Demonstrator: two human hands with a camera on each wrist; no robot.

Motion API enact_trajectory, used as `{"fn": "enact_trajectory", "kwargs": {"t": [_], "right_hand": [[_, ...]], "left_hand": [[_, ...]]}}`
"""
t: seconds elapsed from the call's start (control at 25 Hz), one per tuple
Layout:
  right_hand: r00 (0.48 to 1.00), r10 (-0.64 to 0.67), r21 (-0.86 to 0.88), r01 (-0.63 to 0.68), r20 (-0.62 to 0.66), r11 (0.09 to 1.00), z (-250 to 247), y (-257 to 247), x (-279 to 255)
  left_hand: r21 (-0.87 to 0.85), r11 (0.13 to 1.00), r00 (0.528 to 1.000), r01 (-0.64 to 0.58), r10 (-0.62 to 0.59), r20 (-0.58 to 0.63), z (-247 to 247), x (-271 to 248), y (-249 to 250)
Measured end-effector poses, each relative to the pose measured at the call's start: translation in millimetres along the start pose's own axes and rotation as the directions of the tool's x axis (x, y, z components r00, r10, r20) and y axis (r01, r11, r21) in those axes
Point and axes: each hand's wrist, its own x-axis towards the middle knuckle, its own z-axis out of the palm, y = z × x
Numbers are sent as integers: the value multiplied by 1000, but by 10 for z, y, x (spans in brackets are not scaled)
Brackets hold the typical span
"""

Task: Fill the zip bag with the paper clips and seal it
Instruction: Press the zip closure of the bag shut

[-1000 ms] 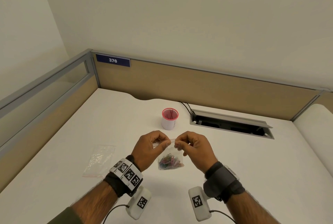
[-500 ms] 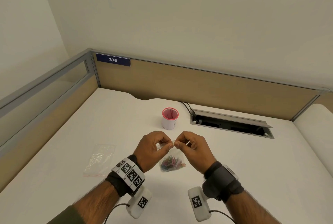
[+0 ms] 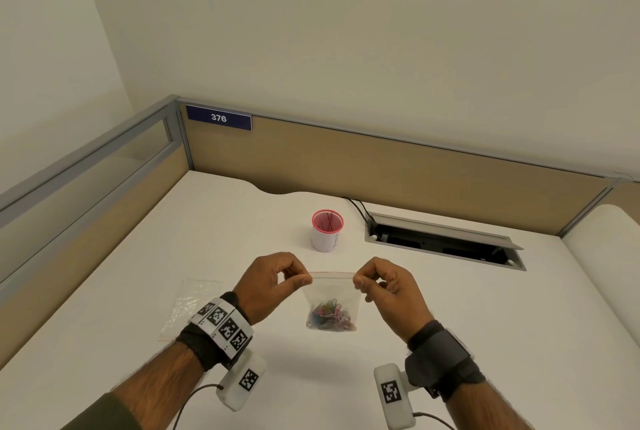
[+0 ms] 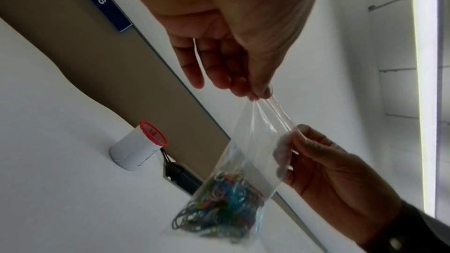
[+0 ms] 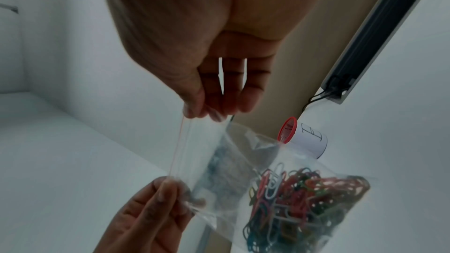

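A small clear zip bag [image 3: 330, 294] with a red line along its top hangs above the white desk. A heap of coloured paper clips [image 3: 330, 317] sits in its bottom. My left hand [image 3: 277, 282] pinches the bag's top left corner and my right hand [image 3: 384, 286] pinches the top right corner, so the zip strip is stretched flat between them. The left wrist view shows the bag [image 4: 250, 161] with the clips [image 4: 219, 211] below my left hand [image 4: 260, 93]. In the right wrist view the zip strip [image 5: 180, 145] runs from my right hand [image 5: 202, 114] to the other hand.
A white cup with a red rim [image 3: 326, 230] stands behind the hands. A second, empty clear bag [image 3: 190, 305] lies flat at the left. An open cable tray [image 3: 443, 241] is set in the desk at the back right. Partition walls close the back and left.
My hands have moved apart along the bag's top, from nearly touching at its middle to its two corners. The bag now hangs flat and taut between them.
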Motion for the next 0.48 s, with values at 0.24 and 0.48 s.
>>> {"fn": "enact_trajectory", "kwargs": {"t": [0.24,0.48], "right_hand": [[999,35,68,-38,42,997,13,-39,3],[999,52,159,-54,17,986,69,-53,34]], "left_hand": [[-197,973,992,118,-122,-9,26,-85,19],[-305,921,968,244,-250,19,80,-69,147]]}}
